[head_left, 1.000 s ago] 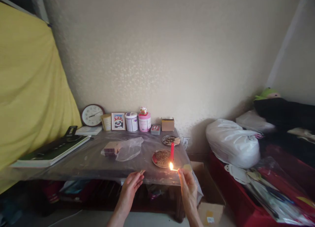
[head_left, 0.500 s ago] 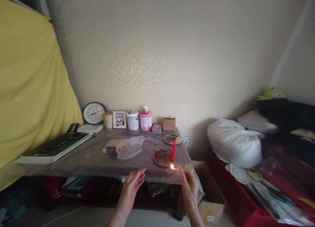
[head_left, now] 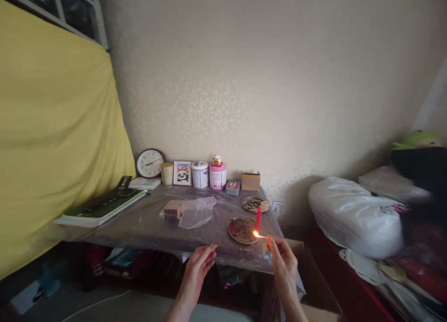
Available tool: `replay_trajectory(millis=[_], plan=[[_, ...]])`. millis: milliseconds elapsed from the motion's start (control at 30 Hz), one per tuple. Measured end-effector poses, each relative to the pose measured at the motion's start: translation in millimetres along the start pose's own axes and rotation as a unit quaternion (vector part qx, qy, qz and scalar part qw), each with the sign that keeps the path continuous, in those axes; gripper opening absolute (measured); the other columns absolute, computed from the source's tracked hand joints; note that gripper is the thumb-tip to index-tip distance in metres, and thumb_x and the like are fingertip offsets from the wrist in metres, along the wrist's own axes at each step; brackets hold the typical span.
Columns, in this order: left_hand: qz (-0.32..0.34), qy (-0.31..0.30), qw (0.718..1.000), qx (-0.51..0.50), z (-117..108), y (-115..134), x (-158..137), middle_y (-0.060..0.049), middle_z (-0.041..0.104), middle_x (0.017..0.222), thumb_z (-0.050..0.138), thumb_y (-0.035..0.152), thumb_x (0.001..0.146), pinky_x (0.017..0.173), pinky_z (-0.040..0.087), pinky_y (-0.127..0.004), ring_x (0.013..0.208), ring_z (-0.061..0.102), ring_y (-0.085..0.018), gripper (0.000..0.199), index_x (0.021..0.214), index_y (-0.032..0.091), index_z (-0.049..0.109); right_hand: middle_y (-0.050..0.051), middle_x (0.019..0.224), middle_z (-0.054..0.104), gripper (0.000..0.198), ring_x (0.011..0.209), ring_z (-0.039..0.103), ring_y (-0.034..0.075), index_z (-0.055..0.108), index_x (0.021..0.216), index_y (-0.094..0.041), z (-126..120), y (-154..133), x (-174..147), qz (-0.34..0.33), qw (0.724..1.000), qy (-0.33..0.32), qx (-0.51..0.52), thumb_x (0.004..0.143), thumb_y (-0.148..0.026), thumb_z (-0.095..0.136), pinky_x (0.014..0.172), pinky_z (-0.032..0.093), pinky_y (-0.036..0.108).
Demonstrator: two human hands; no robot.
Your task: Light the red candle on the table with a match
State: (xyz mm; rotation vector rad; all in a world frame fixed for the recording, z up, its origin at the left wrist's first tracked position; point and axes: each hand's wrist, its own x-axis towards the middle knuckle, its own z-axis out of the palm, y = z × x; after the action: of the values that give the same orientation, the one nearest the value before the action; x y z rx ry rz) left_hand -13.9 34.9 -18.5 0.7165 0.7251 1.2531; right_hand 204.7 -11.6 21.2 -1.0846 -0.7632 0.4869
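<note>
My right hand (head_left: pixel 284 261) pinches a burning match (head_left: pixel 263 237) whose flame is at its left end. Just behind that flame stands a red candle (head_left: pixel 259 217), upright at the right side of a round metal plate (head_left: pixel 229 230) covered in dark residue. From this angle I cannot tell whether flame and candle touch. My left hand (head_left: pixel 198 265), fingers closed, holds a matchbox (head_left: pixel 214 247) in front of the table edge; only a small brown edge of it shows.
Used matches lie on a second plate (head_left: pixel 244 204) at the back right. A stack of small boxes (head_left: pixel 172 209) sits partly in clear plastic mid-table. Clock (head_left: pixel 150 164), picture frame (head_left: pixel 182 173), canisters (head_left: pixel 200 175) and an open carton (head_left: pixel 250 181) line the wall. White bags (head_left: pixel 352 215) are at right.
The view has shifted left, so everything appears further right. My right hand has brought the match's flame up closer to the candle. My left hand keeps its hold.
</note>
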Motion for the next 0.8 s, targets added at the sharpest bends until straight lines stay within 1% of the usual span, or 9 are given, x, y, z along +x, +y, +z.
replay_trajectory(millis=[133,267,467,567,733,800], plan=[[0.000,-0.003,1.000,-0.004,-2.6,-1.9,2.4,-0.010,0.068,0.104,0.074,0.039,0.065,0.083,0.046,-0.029,0.093,0.062,-0.019,0.032,0.086,0.017,0.065,-0.001,0.064,0.059,0.030,0.061,0.051,0.013,0.062,0.069,-0.016,5.0,-8.9,17.3,-0.007,1.000,0.008,0.023,0.066,-0.044,0.071,0.059,0.042,0.023],[-0.003,-0.006,1.000,-0.009,-3.6,-2.3,4.4,-0.009,0.069,0.100,0.075,0.039,0.063,0.083,0.046,-0.030,0.092,0.062,-0.019,0.032,0.084,0.017,0.065,-0.003,0.066,0.059,0.027,0.062,0.053,0.012,0.061,0.070,-0.017,9.0,-14.2,32.8,-0.010,0.998,0.007,0.059,0.067,-0.041,0.072,0.063,0.044,0.023],[-0.012,0.011,1.000,-0.008,-3.7,-2.8,5.0,-0.008,0.070,0.096,0.079,0.042,0.056,0.081,0.046,-0.030,0.090,0.063,-0.020,0.037,0.079,0.018,0.065,-0.003,0.066,0.061,0.027,0.061,0.056,0.012,0.061,0.070,-0.017,15.9,-19.5,54.2,-0.016,0.994,0.005,0.109,0.063,-0.039,0.075,0.065,0.048,0.026],[-0.013,0.014,1.000,0.002,-3.1,-2.4,6.2,-0.008,0.071,0.093,0.079,0.041,0.055,0.081,0.046,-0.030,0.089,0.063,-0.021,0.036,0.078,0.018,0.065,-0.002,0.067,0.062,0.028,0.060,0.056,0.012,0.062,0.071,-0.017,18.6,-19.7,64.3,-0.019,0.992,0.012,0.121,0.061,-0.038,0.076,0.064,0.048,0.027],[-0.013,0.014,1.000,0.020,-3.6,-2.8,8.4,-0.010,0.069,0.097,0.078,0.043,0.057,0.082,0.047,-0.033,0.092,0.063,-0.024,0.037,0.081,0.017,0.066,-0.002,0.070,0.063,0.027,0.061,0.057,0.012,0.062,0.072,-0.018,22.4,-22.1,77.6,-0.030,0.991,0.015,0.127,0.060,-0.037,0.076,0.065,0.049,0.027],[-0.013,0.016,0.999,0.025,-4.5,-4.1,10.1,-0.009,0.070,0.094,0.078,0.045,0.056,0.081,0.047,-0.032,0.091,0.063,-0.023,0.039,0.081,0.017,0.067,-0.002,0.072,0.064,0.027,0.062,0.058,0.013,0.061,0.071,-0.018,24.2,-25.1,82.0,-0.034,0.991,0.014,0.127,0.060,-0.038,0.076,0.065,0.049,0.028]])
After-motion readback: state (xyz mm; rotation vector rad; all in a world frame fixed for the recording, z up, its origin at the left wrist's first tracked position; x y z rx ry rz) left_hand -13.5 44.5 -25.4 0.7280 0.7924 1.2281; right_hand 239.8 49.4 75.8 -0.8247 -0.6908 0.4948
